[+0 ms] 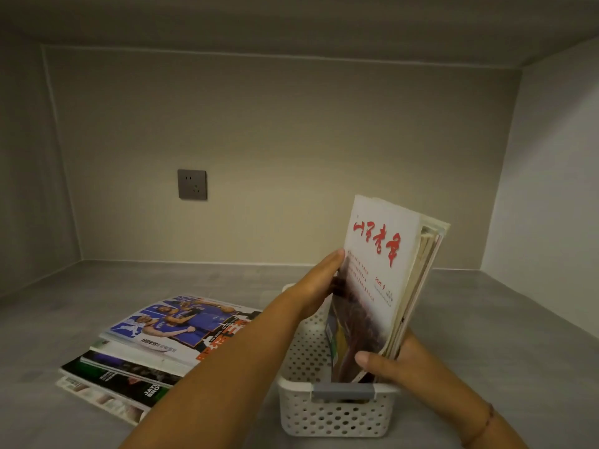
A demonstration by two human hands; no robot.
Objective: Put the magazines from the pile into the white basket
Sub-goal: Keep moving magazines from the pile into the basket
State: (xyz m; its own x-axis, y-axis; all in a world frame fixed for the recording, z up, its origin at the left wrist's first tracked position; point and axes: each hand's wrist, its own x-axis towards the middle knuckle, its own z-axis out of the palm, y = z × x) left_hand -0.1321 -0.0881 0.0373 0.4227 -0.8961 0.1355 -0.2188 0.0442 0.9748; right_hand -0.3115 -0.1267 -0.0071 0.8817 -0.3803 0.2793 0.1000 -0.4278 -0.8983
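Note:
A white perforated basket (334, 416) with a grey handle stands near the front, right of centre. Several magazines stand upright in it, leaning right. The front one is a white magazine with red characters (379, 254). My left hand (319, 283) grips that magazine's left edge from above the basket. My right hand (389, 361) holds the lower right corner of the upright bundle. To the left, a pile of magazines (146, 348) lies flat on the grey surface, topped by one with basketball players on its cover.
The scene sits inside a grey alcove with a back wall, side walls and a low ceiling. A dark wall socket (192, 184) is on the back wall. My left forearm crosses over the pile's right edge.

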